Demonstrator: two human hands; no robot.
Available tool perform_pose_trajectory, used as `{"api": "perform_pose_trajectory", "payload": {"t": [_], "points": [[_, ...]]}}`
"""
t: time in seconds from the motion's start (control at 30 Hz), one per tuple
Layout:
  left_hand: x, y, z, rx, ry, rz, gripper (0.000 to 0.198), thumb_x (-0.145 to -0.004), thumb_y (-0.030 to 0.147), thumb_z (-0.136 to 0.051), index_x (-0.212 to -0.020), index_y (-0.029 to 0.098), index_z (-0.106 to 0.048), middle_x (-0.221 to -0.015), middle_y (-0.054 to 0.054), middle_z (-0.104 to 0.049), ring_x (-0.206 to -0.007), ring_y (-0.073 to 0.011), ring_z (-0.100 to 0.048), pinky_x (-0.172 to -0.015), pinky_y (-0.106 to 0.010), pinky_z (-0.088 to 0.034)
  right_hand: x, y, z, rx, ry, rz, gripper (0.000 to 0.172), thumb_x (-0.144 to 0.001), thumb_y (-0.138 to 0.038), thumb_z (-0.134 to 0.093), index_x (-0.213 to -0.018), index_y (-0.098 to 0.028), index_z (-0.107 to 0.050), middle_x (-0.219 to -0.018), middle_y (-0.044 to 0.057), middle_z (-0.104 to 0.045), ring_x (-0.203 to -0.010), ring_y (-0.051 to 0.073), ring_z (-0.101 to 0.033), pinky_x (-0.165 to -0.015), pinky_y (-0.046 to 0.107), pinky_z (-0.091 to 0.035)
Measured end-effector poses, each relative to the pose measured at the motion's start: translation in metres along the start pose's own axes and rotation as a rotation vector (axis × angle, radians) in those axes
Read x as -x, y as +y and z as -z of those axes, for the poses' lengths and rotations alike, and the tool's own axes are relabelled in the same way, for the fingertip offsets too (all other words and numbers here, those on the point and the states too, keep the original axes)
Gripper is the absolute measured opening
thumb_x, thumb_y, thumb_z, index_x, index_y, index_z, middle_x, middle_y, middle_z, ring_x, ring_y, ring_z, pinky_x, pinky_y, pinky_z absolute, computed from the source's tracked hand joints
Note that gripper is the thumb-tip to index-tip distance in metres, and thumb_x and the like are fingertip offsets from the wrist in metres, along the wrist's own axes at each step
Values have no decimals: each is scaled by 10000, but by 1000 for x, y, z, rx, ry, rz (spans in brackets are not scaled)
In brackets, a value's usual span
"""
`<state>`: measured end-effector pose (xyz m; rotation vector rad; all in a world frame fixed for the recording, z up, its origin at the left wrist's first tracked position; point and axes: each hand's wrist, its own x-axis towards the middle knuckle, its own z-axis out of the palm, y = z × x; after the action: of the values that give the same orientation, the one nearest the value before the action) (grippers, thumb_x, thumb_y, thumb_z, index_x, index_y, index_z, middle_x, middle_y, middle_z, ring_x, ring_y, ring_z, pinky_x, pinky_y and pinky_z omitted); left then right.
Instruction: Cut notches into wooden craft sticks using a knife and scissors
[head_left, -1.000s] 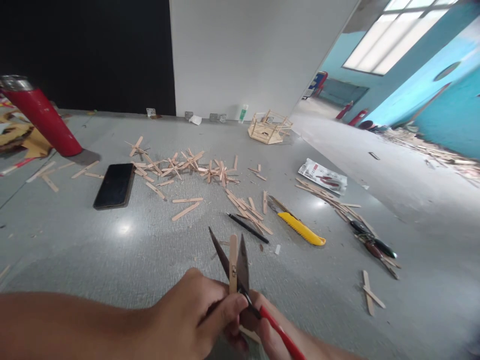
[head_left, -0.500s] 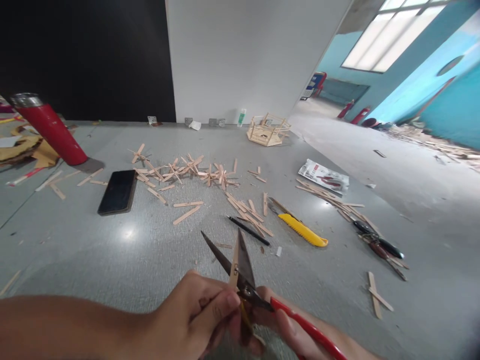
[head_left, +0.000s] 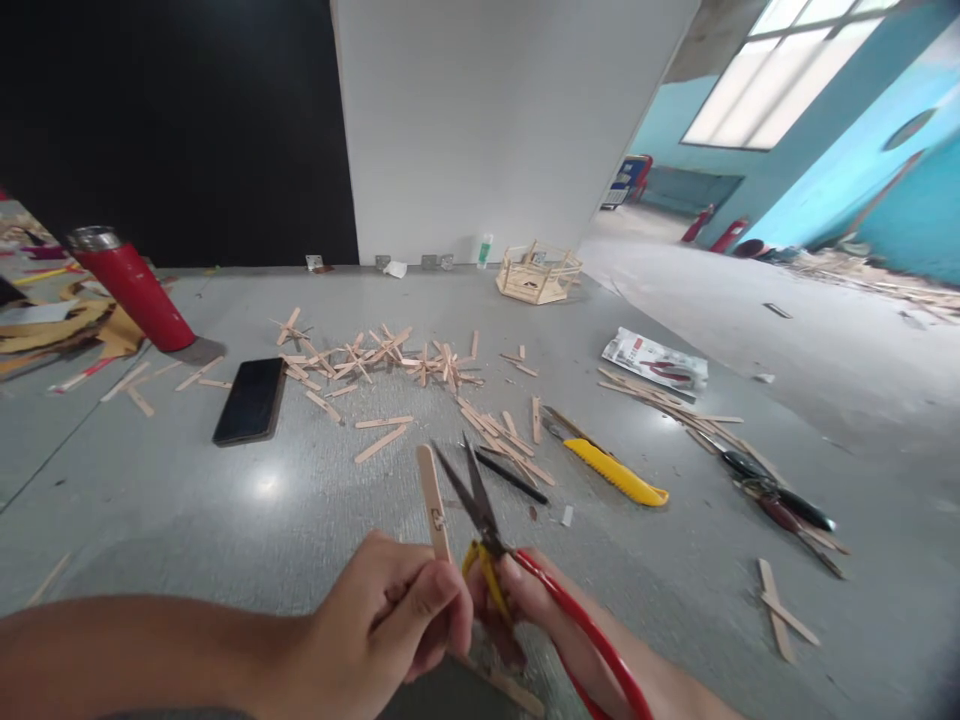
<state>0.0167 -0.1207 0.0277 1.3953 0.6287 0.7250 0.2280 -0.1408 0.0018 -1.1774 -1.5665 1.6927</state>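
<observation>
My left hand [head_left: 401,615] is closed on a wooden craft stick [head_left: 433,495], pinched between thumb and fingers and pointing up, with a dark mark on its face. In my right hand [head_left: 536,600] is a pair of scissors [head_left: 486,530] with red handles and some yellow near the pivot. Their blades point away from me, slightly apart, just right of the stick and clear of it. Beyond the blades lie a black pen [head_left: 514,475] and a yellow utility knife [head_left: 615,470].
Small craft stick pieces [head_left: 382,350] lie scattered across the grey table [head_left: 315,530]. A phone [head_left: 251,400] and a red flask [head_left: 139,295] are at left. An open stick frame [head_left: 536,275] stands at the back. Pliers [head_left: 772,490] and a white packet [head_left: 656,358] lie at right.
The scissor blades, which were around the stick and wider apart, have come away to its right and partly closed. The stick has moved left and now leans left. The view has shifted a little.
</observation>
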Motion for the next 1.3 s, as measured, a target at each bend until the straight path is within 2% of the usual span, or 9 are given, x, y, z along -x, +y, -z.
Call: {"api": "perform_pose_trajectory", "payload": {"t": [0.1, 0.23, 0.33, 0.43, 0.57, 0.7, 0.8, 1.03, 1.3], "points": [[-1, 0, 0, -11, -11, 25, 675, -1015, 720, -354, -676, 167, -537, -475, 59, -359, -403, -61, -325, -407, -177, -238, -2, -11, 9, 300, 224, -143, 560, -956, -717, -463, -782, -199, -584, -716, 6, -556, -638, 161, -506, -584, 288, -432], [0, 1, -1, 4, -44, 77, 698, -994, 759, -336, -657, 173, -509, -476, 60, -356, -396, -60, -322, -407, -179, -245, -8, -16, 17, 729, 241, -199, 354, -928, -476, -605, -706, -201, -577, -645, 43, -624, -594, 189, -553, -564, 309, -386], [0, 1, -2, 16, -64, 107, 715, -970, 795, -327, -635, 183, -483, -476, 59, -344, -401, -68, -315, -400, -190, -230, -13, -8, 19, 983, 301, -224, 73, -853, -248, -653, -842, -176, -664, -838, 139, -748, -782, 307, -697, -670, 369, -463], [-1, 1, -3, 3, -105, 148, 714, -954, 812, -341, -620, 191, -457, -480, 58, -337, -412, -72, -303, -389, -190, -208, -11, -1, 22, 1024, 275, -188, 173, -773, -90, -646, -921, -161, -701, -985, 163, -768, -957, 359, -727, -787, 423, -535], [-4, 1, 0, 153, -264, 286, 698, -900, 857, -393, -634, 213, -416, -439, 79, -334, -348, -63, -265, -350, -188, -200, -1, -9, 23, 930, 301, 17, 240, -820, -106, -649, -1044, -159, -719, -1144, 174, -747, -1075, 358, -714, -899, 489, -577], [-7, 3, 2, 262, -474, 383, 686, -888, 852, -440, -618, 225, -374, -450, 78, -337, -348, -65, -259, -337, -202, -181, 7, -25, 14, 633, 401, 405, 367, -968, -145, -524, -1313, -220, -623, -1243, 137, -722, -968, 215, -749, -824, 345, -622], [-7, 8, 2, 172, -531, 408, 710, -883, 868, -413, -599, 217, -388, -458, 74, -315, -375, -72, -270, -359, -220, -173, 8, -33, 8, 500, 348, 606, 241, -973, -105, -525, -1083, -213, -709, -1043, 92, -745, -853, 163, -726, -733, 254, -594], [-3, 15, 4, -127, -82, 157, 733, -942, 834, -303, -827, 162, -573, -561, 45, -411, -516, -113, -389, -506, -231, -331, 10, -36, 5, 332, 365, 297, 258, -978, -322, -593, -803, -183, -723, -603, 11, -652, -539, 132, -592, -504, 218, -469], [-2, 24, 6, -326, -12, 29, 525, -1084, 506, -383, -712, 170, -538, -557, 44, -440, -514, -81, -415, -494, -190, -325, 14, -34, -8, 211, 205, 193, 334, -981, -385, -589, -778, -157, -723, -586, 11, -632, -512, 103, -549, -460, 188, -432]]}}
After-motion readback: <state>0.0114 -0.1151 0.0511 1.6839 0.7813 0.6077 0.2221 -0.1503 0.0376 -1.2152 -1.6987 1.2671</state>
